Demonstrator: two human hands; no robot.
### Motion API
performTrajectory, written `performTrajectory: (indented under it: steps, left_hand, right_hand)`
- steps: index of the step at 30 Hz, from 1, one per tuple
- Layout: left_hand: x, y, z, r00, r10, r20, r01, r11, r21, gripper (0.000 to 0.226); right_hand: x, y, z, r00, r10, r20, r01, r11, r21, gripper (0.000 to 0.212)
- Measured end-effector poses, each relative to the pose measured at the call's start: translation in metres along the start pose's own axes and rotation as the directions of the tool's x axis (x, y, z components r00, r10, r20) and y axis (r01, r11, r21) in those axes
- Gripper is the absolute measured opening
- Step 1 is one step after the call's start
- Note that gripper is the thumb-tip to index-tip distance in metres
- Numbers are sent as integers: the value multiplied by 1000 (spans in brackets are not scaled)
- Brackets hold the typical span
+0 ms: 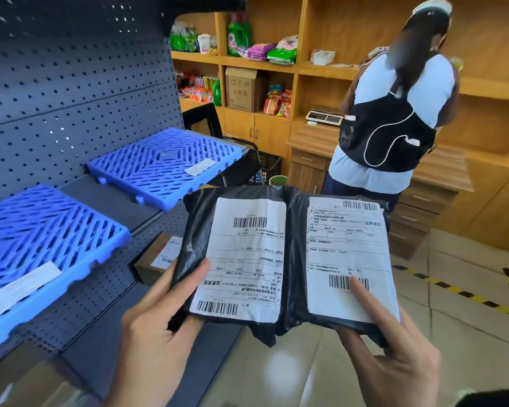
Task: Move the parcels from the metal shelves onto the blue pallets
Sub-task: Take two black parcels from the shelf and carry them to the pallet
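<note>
Two black film-wrapped parcels are held side by side in the air, in front of the metal shelf [106, 198] and off its front edge. The left parcel [235, 259] is gripped at its lower left corner by the left hand [153, 327], with the thumb laid on top beside the label and the fingers underneath. The right parcel [347, 259] is gripped at its lower edge by the right hand [394, 356], with the thumb pressed on the white label near a barcode.

Both parcels are judged light and flat. The wrinkled wrap looks soft and somewhat slick, though the contents seem to keep each parcel flat; how stiff they are cannot be told for certain. A hold at the near edge, thumb over and fingers under, is judged enough. The paper label probably offers more grip than the film.

On the shelf, the near blue pallet [41, 230] lies at the front left and the far blue pallet [159, 163] towards the right end. Each carries a white slip and no parcel. A cardboard box [156, 257] sits on the shelf below. Further off, a person [394, 127] with a black backpack stands at the wooden shelving [321, 69].
</note>
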State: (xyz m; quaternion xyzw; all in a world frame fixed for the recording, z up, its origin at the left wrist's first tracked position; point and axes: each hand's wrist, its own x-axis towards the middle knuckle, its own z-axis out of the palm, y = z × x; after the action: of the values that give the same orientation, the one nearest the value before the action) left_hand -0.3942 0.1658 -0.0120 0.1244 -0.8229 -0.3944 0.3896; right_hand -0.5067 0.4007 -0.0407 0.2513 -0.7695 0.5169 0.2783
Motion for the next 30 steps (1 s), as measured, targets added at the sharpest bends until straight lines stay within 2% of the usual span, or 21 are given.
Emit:
performTrajectory:
  steps: [4, 12, 15, 23, 30]
  left_hand:
    - [22, -15, 8, 1000, -13, -21, 13, 1000, 23, 79]
    - [90, -45, 22, 996, -26, -87, 28, 999, 27, 76]
    - [110, -59, 19, 993, -34, -114, 41, 997, 59, 78]
    - [168, -77, 12, 985, -21, -173, 35, 996, 76, 86]
    - [196, -99, 8, 971, -29, -237, 58, 991, 117, 87]
  right_hand:
    - [25, 10, 25, 999, -34, 9, 34, 999, -42, 43]
    - [93, 27, 83, 996, -49, 73, 49, 999, 5, 34]
    - [116, 27, 107, 991, -72, 115, 68, 997, 35, 36]
    - [167, 40, 168, 984, -130, 120, 108, 979, 172, 49]
    - [194, 48, 216, 968, -192, 158, 151, 959, 239, 50]
